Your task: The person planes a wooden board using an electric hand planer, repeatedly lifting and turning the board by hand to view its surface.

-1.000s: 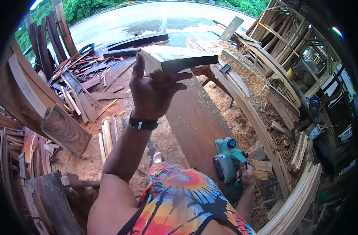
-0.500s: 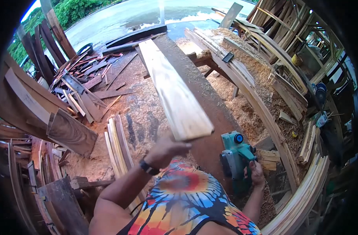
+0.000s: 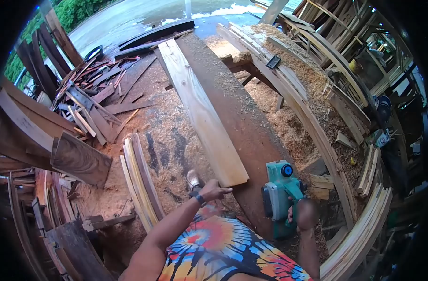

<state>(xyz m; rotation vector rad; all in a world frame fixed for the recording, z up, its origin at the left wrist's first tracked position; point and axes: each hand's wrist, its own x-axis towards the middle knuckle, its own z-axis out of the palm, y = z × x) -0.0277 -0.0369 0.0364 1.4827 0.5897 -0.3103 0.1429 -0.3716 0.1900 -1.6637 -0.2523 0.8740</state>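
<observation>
A pale wooden board [image 3: 202, 112] lies flat along the left side of a brown workbench [image 3: 242, 107]. At the board's near end is my left hand [image 3: 215, 191], with fingers apart and the index finger stretched along the end edge; nothing is held in it. On the bench's near right part stands a green power planer [image 3: 282, 192]. My right hand [image 3: 304, 214] is wrapped round the planer's rear handle, its back partly blurred.
Dark scrap wood [image 3: 90, 100] is piled at the far left. Narrow strips [image 3: 141, 182] stand left of my arm. A long beam [image 3: 312, 136] with a small black object [image 3: 273, 62] runs along the right, beside shavings and stacked strips [image 3: 359, 239].
The board, raised and tilted a second ago, has come down flat on the bench. My left hand has moved down from under it to its near end. My right hand stays on the planer.
</observation>
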